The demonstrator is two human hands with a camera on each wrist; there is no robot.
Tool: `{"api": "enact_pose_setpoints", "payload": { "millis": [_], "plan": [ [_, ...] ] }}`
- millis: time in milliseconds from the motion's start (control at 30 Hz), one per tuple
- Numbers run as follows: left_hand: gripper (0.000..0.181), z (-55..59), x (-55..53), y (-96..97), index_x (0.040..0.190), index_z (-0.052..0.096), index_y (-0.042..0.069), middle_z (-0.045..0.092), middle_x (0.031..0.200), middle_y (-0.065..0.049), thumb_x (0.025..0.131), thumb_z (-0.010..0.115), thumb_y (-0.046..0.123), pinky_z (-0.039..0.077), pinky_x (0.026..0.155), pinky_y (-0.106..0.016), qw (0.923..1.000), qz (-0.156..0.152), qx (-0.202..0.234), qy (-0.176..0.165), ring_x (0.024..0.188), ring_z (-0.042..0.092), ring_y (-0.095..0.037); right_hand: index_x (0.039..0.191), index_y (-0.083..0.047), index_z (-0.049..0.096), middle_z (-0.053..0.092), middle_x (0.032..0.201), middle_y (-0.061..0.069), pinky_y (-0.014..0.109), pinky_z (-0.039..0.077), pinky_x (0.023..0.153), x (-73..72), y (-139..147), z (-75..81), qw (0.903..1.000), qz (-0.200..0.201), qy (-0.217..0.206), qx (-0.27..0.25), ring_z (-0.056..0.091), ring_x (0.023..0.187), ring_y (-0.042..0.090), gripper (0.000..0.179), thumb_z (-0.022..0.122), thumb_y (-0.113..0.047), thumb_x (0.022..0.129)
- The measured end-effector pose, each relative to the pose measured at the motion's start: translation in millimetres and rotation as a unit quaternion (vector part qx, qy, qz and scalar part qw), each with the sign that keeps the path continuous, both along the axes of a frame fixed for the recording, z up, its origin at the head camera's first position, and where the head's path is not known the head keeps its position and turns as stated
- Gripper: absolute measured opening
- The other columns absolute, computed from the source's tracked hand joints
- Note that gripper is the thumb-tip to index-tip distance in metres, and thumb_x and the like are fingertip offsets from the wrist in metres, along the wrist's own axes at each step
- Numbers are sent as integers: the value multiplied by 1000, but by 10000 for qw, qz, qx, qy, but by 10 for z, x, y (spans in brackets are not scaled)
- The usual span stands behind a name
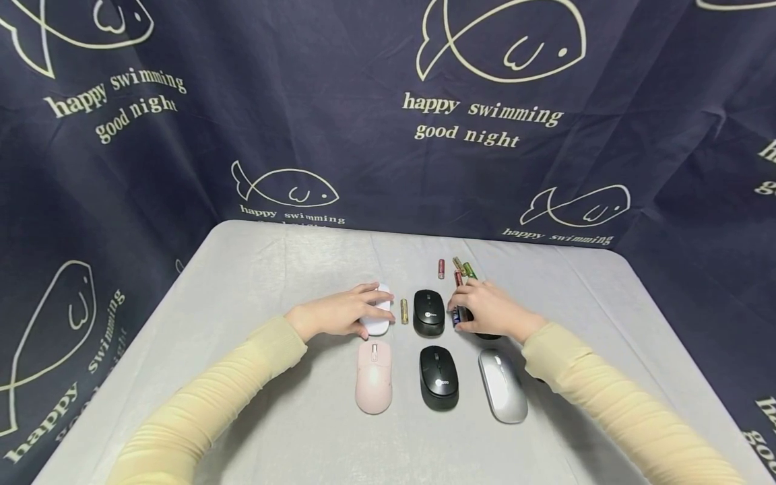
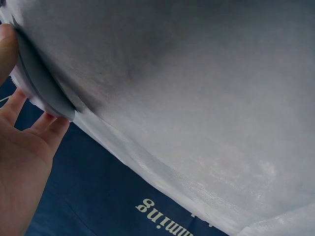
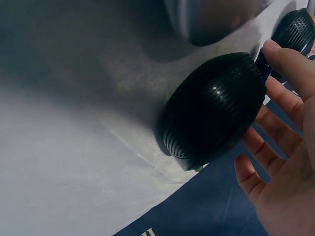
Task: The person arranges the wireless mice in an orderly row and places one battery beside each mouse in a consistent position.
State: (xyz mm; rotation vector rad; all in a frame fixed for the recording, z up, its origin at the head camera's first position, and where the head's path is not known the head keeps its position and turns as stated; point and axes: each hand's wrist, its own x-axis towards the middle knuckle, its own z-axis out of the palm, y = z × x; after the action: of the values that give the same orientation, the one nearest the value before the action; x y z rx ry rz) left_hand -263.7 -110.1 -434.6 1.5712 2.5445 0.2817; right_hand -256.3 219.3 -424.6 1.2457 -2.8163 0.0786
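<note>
My left hand (image 1: 339, 312) grips a white computer mouse (image 1: 378, 326), its thumb and fingertips at opposite edges. In the left wrist view, the side of that mouse (image 2: 42, 81) shows between the thumb and fingers. With thumb and finger, my right hand (image 1: 492, 310) pinches a blue battery (image 1: 456, 319) that lies between two black mice. The left one of these, a black mouse (image 1: 428, 312), stands just beside the fingertips. Largely hidden under the right palm is the other black mouse (image 3: 211, 108). A red battery (image 1: 457, 277) lies just beyond the right fingers.
A gold battery (image 1: 404, 311) lies between the white mouse and a black one. Farther back are another red battery (image 1: 441, 269), a green battery (image 1: 469, 270) and a yellowish battery (image 1: 458, 263). A pink mouse (image 1: 374, 378), black mouse (image 1: 439, 378) and silver mouse (image 1: 504, 387) form the front row.
</note>
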Motion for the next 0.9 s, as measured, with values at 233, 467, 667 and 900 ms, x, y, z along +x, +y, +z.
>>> {"api": "enact_pose_setpoints", "payload": {
  "millis": [233, 467, 667, 900],
  "plan": [
    [61, 1, -1, 4, 132, 56, 22, 37, 149, -10, 75, 73, 31, 23, 115, -46, 10000, -13, -11, 56, 137, 26, -44, 98, -16, 70, 65, 103, 1, 45, 46, 78, -7, 0, -3, 9999, -50, -92, 11, 54, 100, 25, 35, 80, -34, 69],
    [60, 12, 13, 8, 132, 56, 19, 37, 148, -13, 75, 73, 29, 23, 114, -49, 10000, -31, 51, 0, 137, 25, -46, 97, -17, 69, 64, 104, 0, 45, 46, 80, -19, 8, -32, 9999, -55, -126, -59, 54, 101, 24, 34, 81, -33, 69],
    [60, 23, 19, 14, 132, 57, 19, 37, 148, -13, 75, 74, 28, 23, 114, -50, 10000, -12, 60, -5, 137, 26, -46, 97, -17, 69, 64, 105, 0, 46, 46, 82, -19, 11, -38, 9997, -83, -181, -101, 53, 101, 25, 34, 80, -33, 69],
    [60, 8, 6, 19, 133, 56, 22, 36, 150, -11, 76, 73, 30, 22, 115, -48, 10000, 34, -46, -21, 138, 25, -45, 97, -17, 69, 64, 105, 0, 48, 46, 82, -23, 20, -15, 9997, -72, -220, -111, 54, 101, 25, 35, 81, -34, 69]
  ]
}}
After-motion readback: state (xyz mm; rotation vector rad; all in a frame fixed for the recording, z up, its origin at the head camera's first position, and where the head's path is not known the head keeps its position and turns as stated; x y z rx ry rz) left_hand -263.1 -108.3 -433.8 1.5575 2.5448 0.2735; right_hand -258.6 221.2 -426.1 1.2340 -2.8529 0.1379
